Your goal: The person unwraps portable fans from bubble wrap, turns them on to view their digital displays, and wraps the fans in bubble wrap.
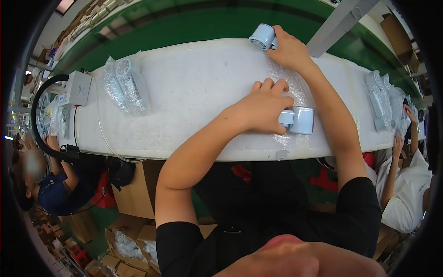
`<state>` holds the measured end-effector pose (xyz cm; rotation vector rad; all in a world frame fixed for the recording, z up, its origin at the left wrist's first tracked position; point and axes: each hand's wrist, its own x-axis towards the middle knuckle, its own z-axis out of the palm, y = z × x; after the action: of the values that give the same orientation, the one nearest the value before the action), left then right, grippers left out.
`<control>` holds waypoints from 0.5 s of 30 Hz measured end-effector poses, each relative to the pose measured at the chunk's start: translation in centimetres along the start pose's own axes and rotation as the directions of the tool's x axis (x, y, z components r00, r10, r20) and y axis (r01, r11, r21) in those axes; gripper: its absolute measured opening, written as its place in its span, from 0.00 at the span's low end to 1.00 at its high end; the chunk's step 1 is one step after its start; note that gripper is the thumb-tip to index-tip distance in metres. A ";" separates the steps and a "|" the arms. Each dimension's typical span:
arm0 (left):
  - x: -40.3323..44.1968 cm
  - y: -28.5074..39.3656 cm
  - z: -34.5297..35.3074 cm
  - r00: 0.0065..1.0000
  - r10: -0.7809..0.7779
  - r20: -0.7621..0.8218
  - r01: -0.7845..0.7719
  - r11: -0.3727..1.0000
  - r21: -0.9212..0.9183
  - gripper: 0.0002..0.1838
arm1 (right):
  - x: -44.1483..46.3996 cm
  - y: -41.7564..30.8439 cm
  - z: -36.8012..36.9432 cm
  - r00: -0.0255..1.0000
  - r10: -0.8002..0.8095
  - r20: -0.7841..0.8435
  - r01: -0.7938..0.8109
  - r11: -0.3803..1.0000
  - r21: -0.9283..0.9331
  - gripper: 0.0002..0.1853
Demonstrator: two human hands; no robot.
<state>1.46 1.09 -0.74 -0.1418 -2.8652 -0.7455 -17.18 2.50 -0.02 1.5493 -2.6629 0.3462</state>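
Note:
My right hand [290, 50] is closed on the handle end of a light-blue device [263, 36] with a drum-shaped, slotted head, near the far edge of the table. Closer to me, my left hand [267, 107] lies over the neck of a second light-blue device [302, 120], its fingers bent and its palm hiding the handle. That drum-shaped head sticks out to the right of the hand. Clear bubble wrap [300, 87] is spread on the table between and beneath the hands. The exact kind of device cannot be made out.
Bubble-wrapped pieces [127, 87] lie left on the white table [194, 69]; more wrapped pieces [380, 99] lie right. A white box [79, 88] with a cable and a black curved tube [34, 111] stand left. A grey post [339, 27] rises behind. Co-workers sit at both sides.

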 end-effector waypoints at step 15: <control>0.2 -4.7 -2.9 0.953 -0.009 0.303 0.163 0.858 -0.488 0.25 | 23.2 2.3 1.6 0.858 -0.108 -0.503 0.155 0.986 0.054 0.22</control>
<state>1.07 -4.40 -0.45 -0.2050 -2.8706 -1.6195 -30.59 -16.56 1.43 1.4107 -2.1562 0.7570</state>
